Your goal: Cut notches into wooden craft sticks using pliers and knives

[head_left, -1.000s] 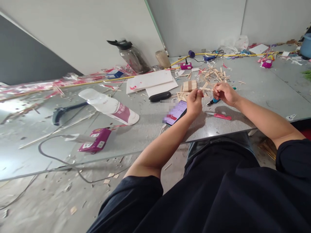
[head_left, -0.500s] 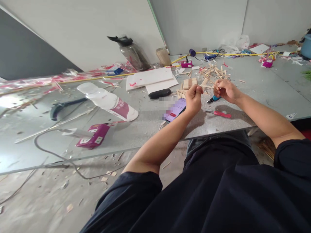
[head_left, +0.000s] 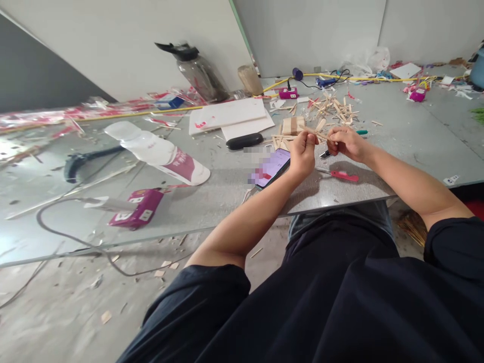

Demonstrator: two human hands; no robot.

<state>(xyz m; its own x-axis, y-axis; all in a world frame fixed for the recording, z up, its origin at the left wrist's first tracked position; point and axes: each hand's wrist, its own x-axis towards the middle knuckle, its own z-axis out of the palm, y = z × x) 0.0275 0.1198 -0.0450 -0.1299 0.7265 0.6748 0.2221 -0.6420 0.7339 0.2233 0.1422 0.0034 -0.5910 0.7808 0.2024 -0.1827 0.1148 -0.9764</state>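
Steadying a thin stick [head_left: 319, 135] between two hands over the table [head_left: 408, 136].
The right hand [head_left: 347, 145] pinches the stick's near end between thumb and fingertips; the left hand [head_left: 303, 154] is curled tight by the other end, thumb pressed to forefinger, though I cannot tell whether it nips the wood. The stick lies between the hands, in front of the pile [head_left: 336, 110]. To handle it well, a light, level pinch should keep such slim wood from twisting or snapping, with wrists low and knuckles kept off the cutter [head_left: 324, 154] and the red knife [head_left: 345, 176] just below.
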